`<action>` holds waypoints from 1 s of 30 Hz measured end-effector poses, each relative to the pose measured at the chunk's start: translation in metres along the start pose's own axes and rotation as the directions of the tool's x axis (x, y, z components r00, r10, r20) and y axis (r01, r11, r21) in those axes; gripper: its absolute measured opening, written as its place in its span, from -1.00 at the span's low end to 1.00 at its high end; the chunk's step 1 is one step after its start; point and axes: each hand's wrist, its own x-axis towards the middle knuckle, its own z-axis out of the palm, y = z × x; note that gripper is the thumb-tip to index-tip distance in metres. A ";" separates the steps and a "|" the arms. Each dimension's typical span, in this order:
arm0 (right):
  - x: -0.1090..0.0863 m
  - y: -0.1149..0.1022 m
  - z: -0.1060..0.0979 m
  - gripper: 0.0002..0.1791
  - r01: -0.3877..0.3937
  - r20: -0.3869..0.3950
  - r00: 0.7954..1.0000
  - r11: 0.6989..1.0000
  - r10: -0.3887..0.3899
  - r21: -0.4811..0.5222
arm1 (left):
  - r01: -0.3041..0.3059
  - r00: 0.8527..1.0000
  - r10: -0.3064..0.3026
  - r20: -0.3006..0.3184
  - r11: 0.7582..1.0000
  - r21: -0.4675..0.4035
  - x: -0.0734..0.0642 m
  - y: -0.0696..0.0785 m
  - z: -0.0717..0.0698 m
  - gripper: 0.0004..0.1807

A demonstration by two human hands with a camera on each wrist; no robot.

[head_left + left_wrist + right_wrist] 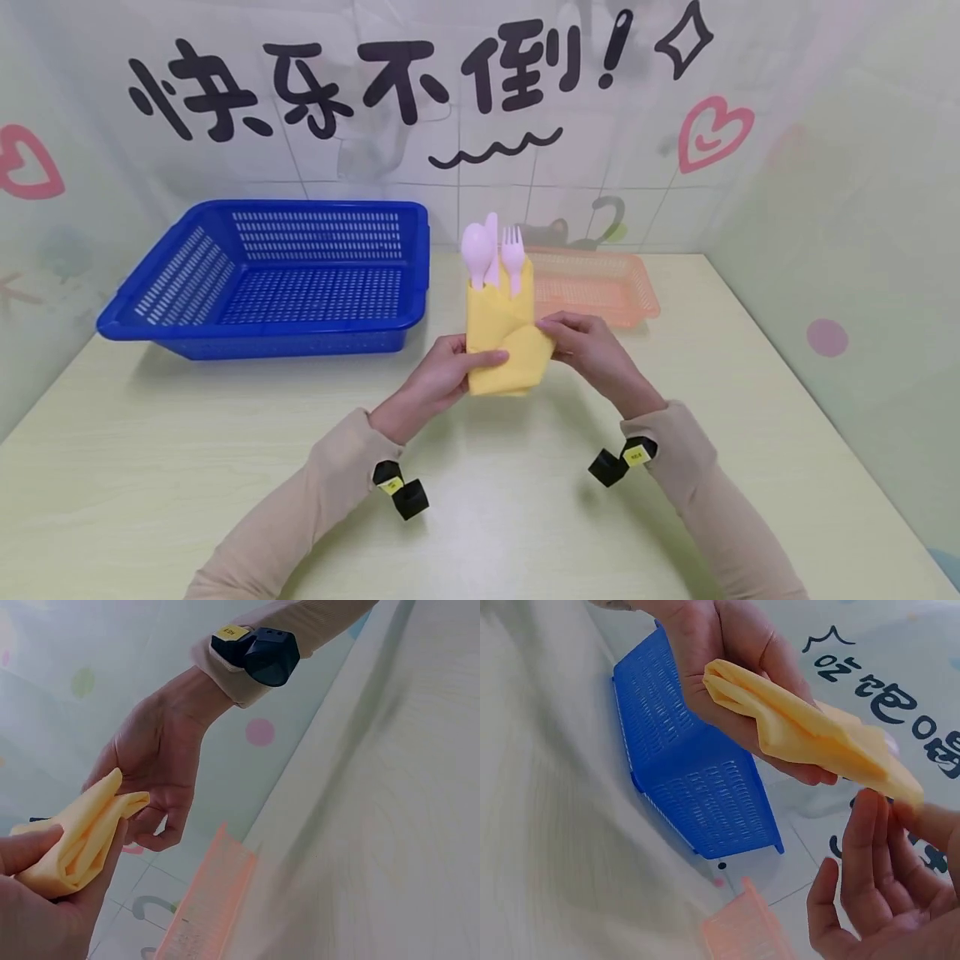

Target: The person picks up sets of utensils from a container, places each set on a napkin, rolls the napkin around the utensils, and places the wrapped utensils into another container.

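Note:
A folded yellow napkin (498,325) is held up above the table, forming a pocket. Out of its top stick a pink spoon (476,248), a pink knife (492,229) and a pink fork (513,252). My left hand (442,371) grips the napkin's left side, thumb across its front. On the other side my right hand (588,350) pinches a flap at the right edge between thumb and fingertips. The right wrist view shows the layered folds of the napkin (795,724) from below, with the left palm behind it.
A large blue basket (300,337) stands at the back left of the table (495,500). Behind the napkin, toward the back right, is a small orange basket (607,317), partly hidden. A printed wall sheet (375,167) rises along the table's back edge.

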 end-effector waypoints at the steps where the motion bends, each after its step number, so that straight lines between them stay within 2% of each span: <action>1: -0.001 0.001 -0.001 -0.68 -0.002 -0.021 1.000 1.000 0.002 0.003 | 0.000 1.000 0.000 -0.015 1.000 -0.002 0.000 0.000 0.000 -0.59; 3: -0.003 0.002 0.001 -0.68 0.033 -0.104 0.994 0.999 -0.035 -0.018 | -0.012 0.998 0.011 -0.057 1.000 -0.008 0.001 0.000 0.002 -0.59; 4: -0.004 0.002 0.003 -0.70 0.079 -0.154 0.984 0.995 -0.087 -0.054 | -0.020 0.996 0.019 -0.083 1.000 -0.014 0.001 0.000 0.002 -0.59; 5: -0.007 0.002 0.007 -0.73 0.140 -0.195 0.968 0.984 -0.159 -0.106 | -0.033 0.994 0.031 -0.109 0.999 -0.020 0.002 0.000 0.003 -0.59; 6: -0.009 0.001 0.010 -0.76 0.214 -0.219 0.943 0.960 -0.252 -0.182 | -0.043 0.990 0.039 -0.137 0.999 -0.027 0.002 0.000 0.004 -0.59; 7: -0.012 -0.001 0.015 -0.80 0.299 -0.225 0.904 0.913 -0.364 -0.277 | -0.052 0.986 0.046 -0.161 0.998 -0.032 0.003 0.000 0.005 -0.60; 8: -0.014 -0.002 0.020 -0.85 0.383 -0.216 0.851 0.846 -0.479 -0.371 | -0.060 0.981 0.053 -0.186 0.998 -0.032 0.003 0.000 0.005 -0.60; 10: -0.019 -0.006 0.028 -0.93 0.522 -0.140 0.729 0.677 -0.670 -0.519 | -0.068 0.973 0.059 -0.223 0.997 -0.030 0.004 0.000 0.007 -0.61; 11: -0.020 -0.008 0.032 -0.95 0.569 -0.087 0.681 0.601 -0.727 -0.561 | -0.073 0.969 0.065 -0.237 0.997 -0.028 0.005 0.000 0.008 -0.62; 12: -0.021 -0.009 0.036 -0.96 0.599 -0.039 0.647 0.539 -0.762 -0.591 | -0.075 0.967 0.066 -0.245 0.997 -0.029 0.005 0.001 0.008 -0.63; 13: -0.020 -0.009 0.038 -0.95 0.615 -0.003 0.628 0.498 -0.778 -0.611 | -0.082 0.966 0.073 -0.248 0.996 -0.028 0.005 0.001 0.010 -0.63; 14: -0.020 -0.009 0.040 -0.94 0.621 0.021 0.626 0.482 -0.780 -0.618 | -0.092 0.965 0.082 -0.250 0.995 -0.030 0.005 0.002 0.011 -0.63; 15: -0.019 -0.008 0.042 -0.93 0.621 0.036 0.632 0.478 -0.774 -0.621 | -0.103 0.964 0.092 -0.249 0.994 -0.032 0.005 0.002 0.012 -0.63; 18: -0.015 -0.003 0.044 -0.91 0.571 0.019 0.670 0.499 -0.742 -0.651 | -0.115 0.965 0.101 -0.243 0.992 -0.045 0.005 0.002 0.015 -0.64; 25: -0.009 0.002 0.043 -0.85 0.470 -0.082 0.710 0.557 -0.700 -0.684 | -0.096 0.962 0.078 -0.261 0.994 -0.057 0.005 0.000 0.016 -0.63; 27: -0.008 0.003 0.043 -0.84 0.464 -0.085 0.711 0.557 -0.698 -0.689 | -0.094 0.963 0.077 -0.258 0.994 -0.053 0.006 0.000 0.016 -0.63; 30: -0.007 0.003 0.043 -0.85 0.463 -0.081 0.699 0.535 -0.711 -0.706 | -0.085 0.965 0.071 -0.251 0.995 -0.043 0.006 -0.001 0.016 -0.63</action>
